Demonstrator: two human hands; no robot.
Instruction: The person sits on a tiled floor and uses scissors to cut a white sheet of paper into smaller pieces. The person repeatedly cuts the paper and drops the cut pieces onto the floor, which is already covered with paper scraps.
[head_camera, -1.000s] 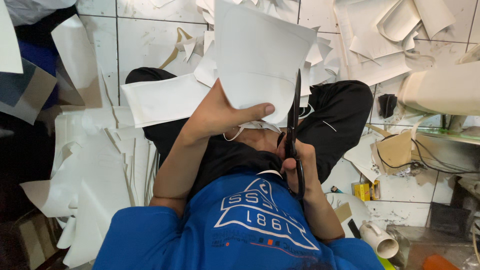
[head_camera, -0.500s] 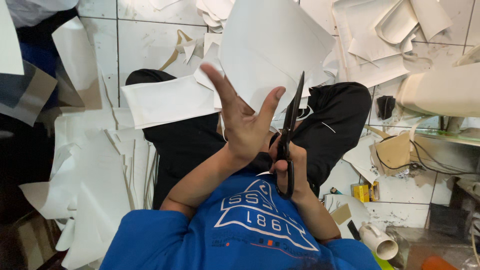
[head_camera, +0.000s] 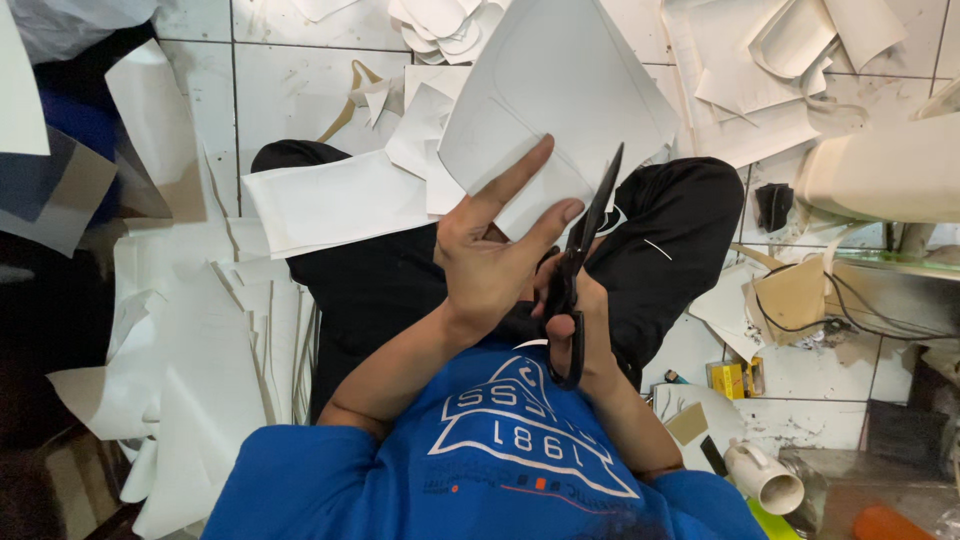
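Cutting step, seen from above. At left, a stack of white cut sheets (head_camera: 200, 380) lies on the pale tiled floor (head_camera: 290, 80). At centre, our left hand (head_camera: 490, 260) steadies the large white curved sheet (head_camera: 560, 90) over the lap, fingers spread, thumb and fingertips pressing its lower edge. Just right, our right hand (head_camera: 585, 320) grips the long black scissors (head_camera: 585, 250), blades nearly closed at that edge. We judge the next move calls for opening the blades and feeding the sheet inward.
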